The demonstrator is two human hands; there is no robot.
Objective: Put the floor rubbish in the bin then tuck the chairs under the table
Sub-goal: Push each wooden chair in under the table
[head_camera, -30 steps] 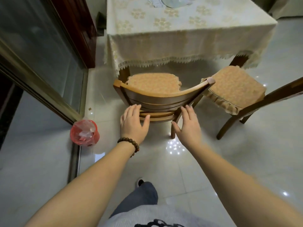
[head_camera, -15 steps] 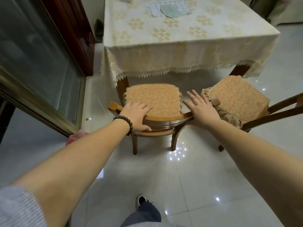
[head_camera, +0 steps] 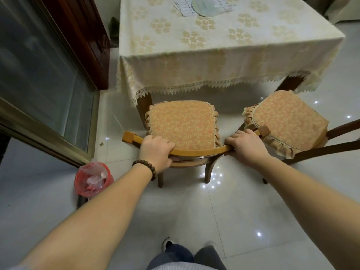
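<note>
Wooden chair [head_camera: 183,131] back-rail clamped by both hands' grip, left hand [head_camera: 156,151], right hand [head_camera: 246,147]; seat just short of table [head_camera: 214,65] edge.

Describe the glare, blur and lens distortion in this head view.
Head view: pinpoint light reflections glare off the glossy floor tiles beneath the chair; wide-angle bending curves the glass door frame and stretches both forearms; the table top's far edge looks slightly soft; hands sharp.

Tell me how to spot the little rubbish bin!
Find the table with the cream cloth, then the chair both hands hold. Look on the floor beside that chair, by the glass door. The bin is the only red thing, round, lined with clear plastic.
</note>
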